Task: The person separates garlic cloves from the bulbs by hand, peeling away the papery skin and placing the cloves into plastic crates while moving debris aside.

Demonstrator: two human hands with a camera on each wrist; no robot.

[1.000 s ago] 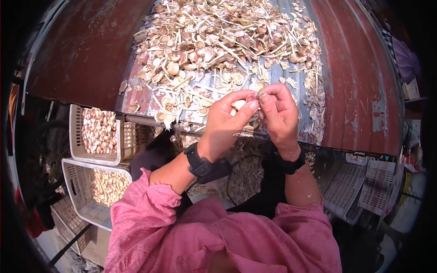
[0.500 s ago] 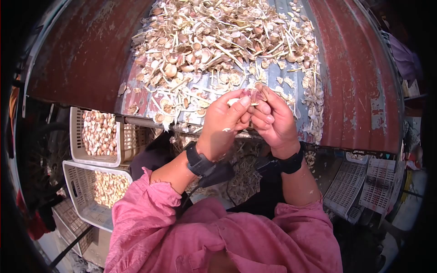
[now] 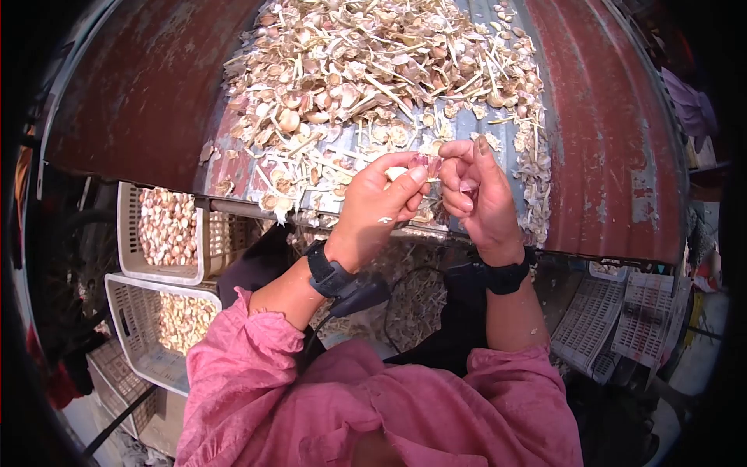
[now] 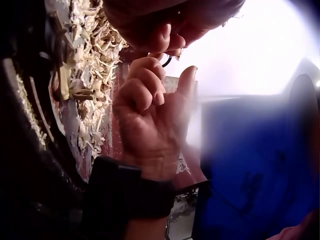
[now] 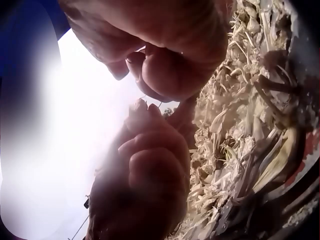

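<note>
"Where's the purple-and-white garlic piece [image 3: 421, 160]?"

"In your left grip [image 3: 375, 204], pinched between thumb and fingers, above the corrugated, paint-worn metal desk [image 3: 603, 148]."

"And your right grip [image 3: 486, 198]?"

"Just beside it, fingers half curled, thumb raised — I can't tell whether they have hold of anything."

"How will the garlic piece handle?"

"Light, likely firm beneath slippery, brittle skin; hold its plump sides. You've dry, papery, pale husks [image 3: 348, 95] and thin straw-coloured stalks [image 3: 393, 95] heaped beyond."

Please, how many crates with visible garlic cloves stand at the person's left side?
2: the farther crate, beside the table's near edge, and the nearer crate, just below it in the head view. Others may be hidden beneath.
</note>
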